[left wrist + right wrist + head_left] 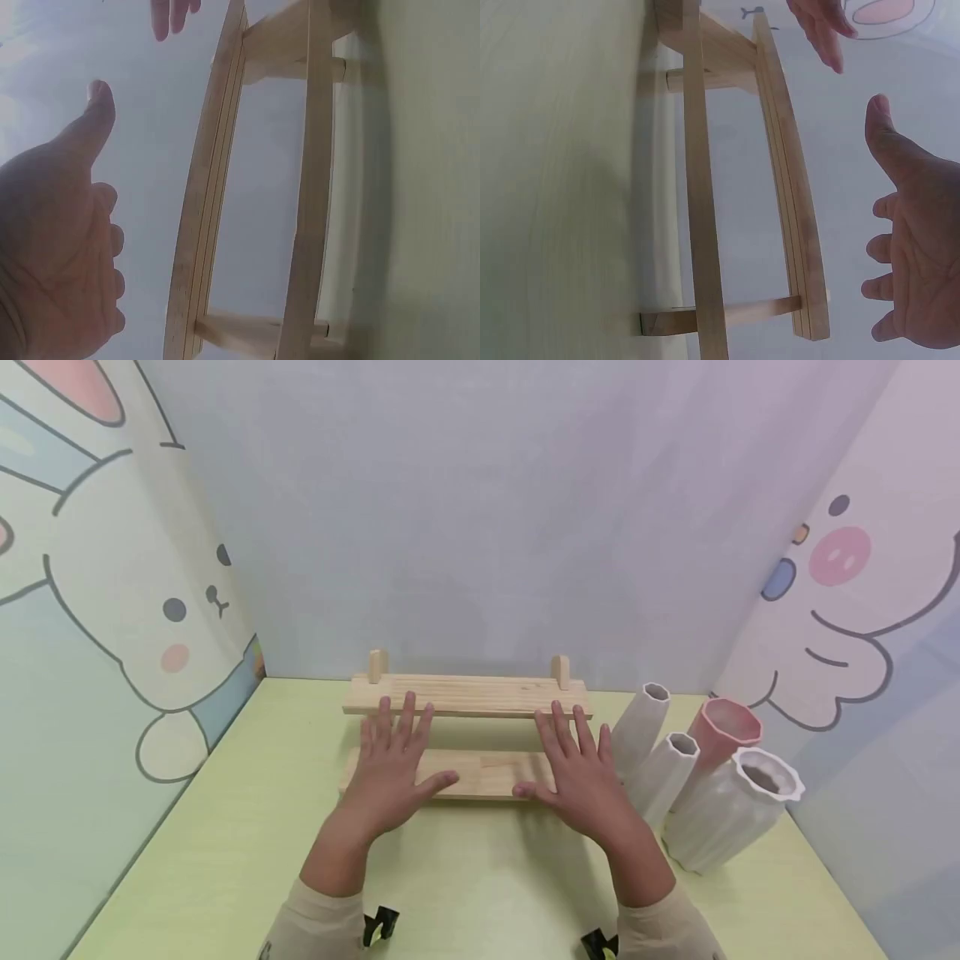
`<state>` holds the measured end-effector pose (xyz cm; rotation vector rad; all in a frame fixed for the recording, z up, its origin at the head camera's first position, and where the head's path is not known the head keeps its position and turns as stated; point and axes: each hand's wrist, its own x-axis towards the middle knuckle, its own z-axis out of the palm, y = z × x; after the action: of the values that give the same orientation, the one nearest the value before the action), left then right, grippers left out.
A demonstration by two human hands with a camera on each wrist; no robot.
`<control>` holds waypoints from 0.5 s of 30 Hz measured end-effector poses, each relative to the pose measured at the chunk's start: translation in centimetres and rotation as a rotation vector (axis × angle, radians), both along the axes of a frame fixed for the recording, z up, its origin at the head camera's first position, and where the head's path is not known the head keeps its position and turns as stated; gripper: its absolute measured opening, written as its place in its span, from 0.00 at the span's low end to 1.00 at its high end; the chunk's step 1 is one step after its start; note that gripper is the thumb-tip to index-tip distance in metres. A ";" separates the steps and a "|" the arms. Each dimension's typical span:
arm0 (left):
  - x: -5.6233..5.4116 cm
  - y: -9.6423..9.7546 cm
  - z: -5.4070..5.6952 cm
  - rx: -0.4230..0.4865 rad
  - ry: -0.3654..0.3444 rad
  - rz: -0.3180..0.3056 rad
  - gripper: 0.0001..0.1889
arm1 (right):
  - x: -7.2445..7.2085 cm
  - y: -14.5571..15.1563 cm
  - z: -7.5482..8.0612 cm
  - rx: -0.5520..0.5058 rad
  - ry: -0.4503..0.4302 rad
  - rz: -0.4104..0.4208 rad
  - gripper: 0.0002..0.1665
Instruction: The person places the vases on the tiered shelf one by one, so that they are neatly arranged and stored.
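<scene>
Both hands hover palm down with fingers spread in front of a small two-tier wooden shelf (468,693). My left hand (390,777) is over the shelf's left side, apart from the wood, its thumb pointing inward. Over the right side is my right hand (581,777), also holding nothing. In the left wrist view the left palm (52,255) faces the shelf (195,187) with a gap between. The right wrist view likewise shows the right palm (930,262) clear of the shelf's upper board (787,180). Parts of the lower board (480,777) are hidden behind the hands.
Right of the shelf stand two slim white vases (637,727), a pink vase (723,727) and a wider white vase with a wavy rim (738,818). Cartoon-printed cloth walls (480,527) enclose the pale green table (480,877) at the back and both sides.
</scene>
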<state>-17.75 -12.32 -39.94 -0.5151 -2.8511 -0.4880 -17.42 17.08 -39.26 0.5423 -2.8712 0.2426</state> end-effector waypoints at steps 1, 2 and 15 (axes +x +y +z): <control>-0.1 -0.5 0.0 0.013 0.002 0.013 0.52 | 0.0 0.0 0.0 -0.002 -0.003 -0.001 0.64; -0.3 -1.1 0.1 0.029 -0.002 0.027 0.52 | 0.0 0.1 0.1 -0.004 -0.006 -0.002 0.64; -2.2 -10.4 -0.6 0.628 -0.229 0.009 0.47 | -0.1 0.7 1.2 -0.044 0.033 0.014 0.66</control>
<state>-19.95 -22.72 -40.51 -0.3385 -2.6723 -1.4462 -17.52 17.83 -38.10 0.5535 -2.8239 0.2953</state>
